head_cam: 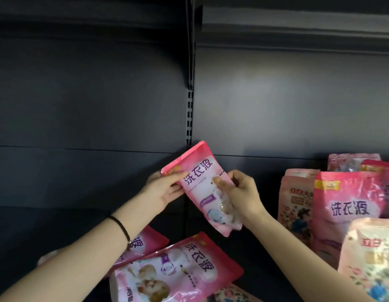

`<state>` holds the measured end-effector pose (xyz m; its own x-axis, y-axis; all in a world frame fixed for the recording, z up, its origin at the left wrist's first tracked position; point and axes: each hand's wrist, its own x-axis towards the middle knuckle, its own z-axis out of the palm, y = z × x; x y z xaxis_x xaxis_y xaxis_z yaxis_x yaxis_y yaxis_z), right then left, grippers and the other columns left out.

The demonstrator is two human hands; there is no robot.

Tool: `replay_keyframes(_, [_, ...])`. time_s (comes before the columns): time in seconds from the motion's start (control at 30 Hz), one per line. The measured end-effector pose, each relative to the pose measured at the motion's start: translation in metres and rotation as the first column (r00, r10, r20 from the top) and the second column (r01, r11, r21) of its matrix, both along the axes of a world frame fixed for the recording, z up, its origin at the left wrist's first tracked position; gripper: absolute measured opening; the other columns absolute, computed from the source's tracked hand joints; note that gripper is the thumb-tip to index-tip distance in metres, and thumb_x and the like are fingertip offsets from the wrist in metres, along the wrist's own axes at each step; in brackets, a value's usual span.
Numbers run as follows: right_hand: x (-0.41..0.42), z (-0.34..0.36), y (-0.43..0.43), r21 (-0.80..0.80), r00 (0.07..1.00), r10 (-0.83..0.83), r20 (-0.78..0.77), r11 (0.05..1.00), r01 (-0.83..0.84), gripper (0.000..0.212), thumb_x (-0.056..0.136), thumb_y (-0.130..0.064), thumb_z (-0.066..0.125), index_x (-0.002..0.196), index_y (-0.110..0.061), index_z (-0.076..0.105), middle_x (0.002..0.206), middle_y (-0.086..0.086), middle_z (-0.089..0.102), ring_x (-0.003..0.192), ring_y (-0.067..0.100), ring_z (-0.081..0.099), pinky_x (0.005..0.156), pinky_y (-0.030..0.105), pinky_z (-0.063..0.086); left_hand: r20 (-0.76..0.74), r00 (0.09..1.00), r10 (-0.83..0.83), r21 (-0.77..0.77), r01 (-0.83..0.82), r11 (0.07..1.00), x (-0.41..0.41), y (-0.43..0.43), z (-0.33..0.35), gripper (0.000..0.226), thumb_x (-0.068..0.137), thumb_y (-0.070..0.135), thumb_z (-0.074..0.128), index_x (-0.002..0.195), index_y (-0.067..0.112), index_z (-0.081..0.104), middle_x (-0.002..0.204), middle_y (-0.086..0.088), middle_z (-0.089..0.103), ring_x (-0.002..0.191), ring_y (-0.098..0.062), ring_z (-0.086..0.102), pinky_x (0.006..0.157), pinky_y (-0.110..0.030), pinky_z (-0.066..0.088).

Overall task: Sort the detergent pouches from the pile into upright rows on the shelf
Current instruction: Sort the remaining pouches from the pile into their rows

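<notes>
Both hands hold one pink detergent pouch (198, 171) up in the air, in front of the slotted upright post (190, 114) of the dark shelf (69, 225). The pouch is tilted, its top leaning to the left and its bottom end pointing down and to the right. The left hand (165, 188) grips the pouch's upper left corner, with the thumb laid across the printed front and the fingers behind. The right hand (241, 197) pinches the right edge at about mid-height, fingers curled, with the thumb pressed on the front panel. The pouch lies between the two hands, touching both and clear of the other packs. A thin dark band (121, 229) circles the left wrist.

Below the hands, the pile lies on the shelf. A pink pouch lies flat (174, 269), face up. A second pink pouch (145, 240) is partly hidden under the left forearm. The corner of a floral pack (228, 295) shows at the bottom edge.

At the right of the shelf stand the upright packs. A pink upright pouch (350, 205) faces forward, with a pale floral pouch (298, 197) just beside it on its left. More pink packs (352, 162) stand behind them. Another pale floral pouch (370, 258) stands in front, cut off by the picture's edge.
</notes>
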<state>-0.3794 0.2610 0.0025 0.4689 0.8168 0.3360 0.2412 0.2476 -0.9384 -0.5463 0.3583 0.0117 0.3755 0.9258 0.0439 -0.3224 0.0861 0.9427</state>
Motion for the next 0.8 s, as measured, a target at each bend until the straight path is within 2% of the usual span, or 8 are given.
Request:
replay_keyframes(0.07, [0.001,-0.004,-0.006,0.058,0.995,0.029,-0.095,0.998,-0.024,0.025,0.089,-0.019,0.067,0.073,-0.009,0.050,0.062,0.019,0.051,0.040,0.025,0.051,0.041,0.031,0.042,0.056,0.998,0.021,0.061,-0.024,0.998,0.011,-0.003,0.011,0.015,0.079,0.002,0.072,0.089,0.012,0.068,0.078,-0.003,0.076,0.069,-0.015,0.073,0.057,-0.026,0.057])
replay_keyframes(0.1, [0.004,-0.005,-0.008,0.055,0.997,0.007,-0.071,0.998,-0.003,0.023,0.090,-0.018,0.067,0.077,-0.006,0.051,0.066,0.020,0.057,0.046,0.029,0.059,0.042,0.035,0.048,0.061,0.998,0.023,0.111,-0.030,0.993,0.017,-0.005,0.016,0.016,0.079,0.003,0.073,0.091,0.013,0.068,0.080,-0.003,0.076,0.071,-0.015,0.073,0.058,-0.026,0.057])
replay_keyframes(0.2, [0.015,-0.013,-0.010,-0.002,0.998,-0.058,-0.004,0.998,0.058,0.022,0.088,-0.020,0.068,0.088,-0.002,0.056,0.089,0.019,0.068,0.077,0.030,0.069,0.070,0.046,0.057,0.040,0.999,0.005,0.229,-0.014,0.973,0.038,-0.008,0.027,0.016,0.079,0.003,0.073,0.091,0.012,0.069,0.082,-0.002,0.075,0.072,-0.014,0.072,0.060,-0.025,0.056])
replay_keyframes(0.3, [0.026,-0.025,-0.007,-0.036,0.994,-0.096,-0.056,0.995,0.094,0.022,0.088,-0.021,0.067,0.089,-0.002,0.056,0.088,0.015,0.064,0.077,0.023,0.063,0.070,0.040,0.054,-0.030,0.999,-0.042,0.283,0.048,0.958,0.057,-0.005,0.030,0.014,0.081,0.005,0.072,0.092,0.012,0.069,0.084,-0.002,0.074,0.074,-0.014,0.070,0.060,-0.023,0.056])
replay_keyframes(0.47, [0.041,-0.033,0.004,-0.054,0.951,-0.305,-0.048,0.952,0.302,0.022,0.089,-0.026,0.064,0.079,-0.013,0.051,0.084,0.007,0.061,0.076,0.020,0.060,0.063,0.031,0.049,-0.054,0.993,-0.109,0.272,0.119,0.955,0.080,0.001,0.021,0.013,0.083,0.006,0.070,0.094,0.012,0.068,0.084,0.000,0.075,0.077,-0.013,0.071,0.061,-0.023,0.056])
replay_keyframes(0.57, [0.045,-0.032,0.005,-0.074,0.947,-0.317,-0.041,0.947,0.314,0.018,0.090,-0.028,0.064,0.087,-0.017,0.051,0.091,0.002,0.061,0.079,0.014,0.059,0.061,0.027,0.047,-0.051,0.993,-0.108,0.286,0.118,0.951,0.088,0.001,0.019,0.014,0.084,0.007,0.070,0.096,0.012,0.067,0.087,0.000,0.074,0.078,-0.013,0.071,0.064,-0.023,0.056])
replay_keyframes(0.7, [0.045,-0.025,0.002,-0.071,0.951,-0.308,0.010,0.949,0.308,0.027,0.087,-0.017,0.065,0.106,-0.015,0.046,0.114,0.009,0.055,0.096,0.019,0.058,0.081,0.034,0.052,-0.166,0.985,-0.040,0.372,0.100,0.923,0.086,0.000,0.023,0.015,0.086,0.011,0.069,0.100,0.016,0.066,0.094,0.001,0.072,0.082,-0.010,0.069,0.066,-0.021,0.054])
replay_keyframes(0.8, [0.040,-0.013,-0.008,0.049,0.939,-0.335,0.074,0.942,0.332,0.041,0.084,-0.009,0.066,0.116,-0.017,0.041,0.122,0.006,0.042,0.103,0.018,0.053,0.094,0.037,0.050,-0.295,0.955,0.018,0.476,0.130,0.870,0.073,-0.004,0.029,0.018,0.087,0.018,0.068,0.104,0.021,0.063,0.099,0.004,0.069,0.090,-0.008,0.066,0.066,-0.019,0.053])
